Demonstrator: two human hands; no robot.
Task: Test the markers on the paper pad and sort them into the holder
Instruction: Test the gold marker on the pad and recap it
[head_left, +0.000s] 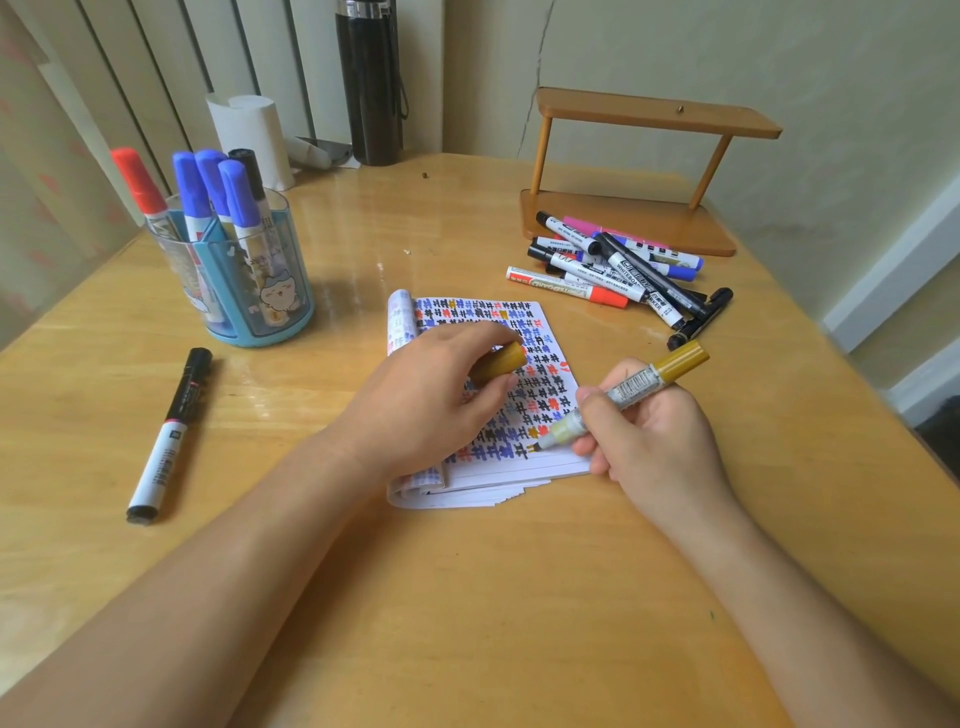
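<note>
Holder (283, 306), upper left: blue, red, black markers (236, 192) | bench (467, 597): paper pad (540, 332), marker pile (613, 265) | left grip (415, 400) grasps cap (501, 361) | right grip (660, 441) grasps gold marker (631, 389)

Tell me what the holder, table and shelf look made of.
Holder: translucent blue plastic, glossy; marker barrels show through its walls. Table: wood or wood-look laminate with a glossy coat; grain lines and bright glare. Shelf: smooth orange-brown, plastic or lacquered wood; the look leaves it open.

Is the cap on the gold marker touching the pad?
No: the left hand holds the gold cap; the gold marker in the right hand shows a bare tip.
</note>
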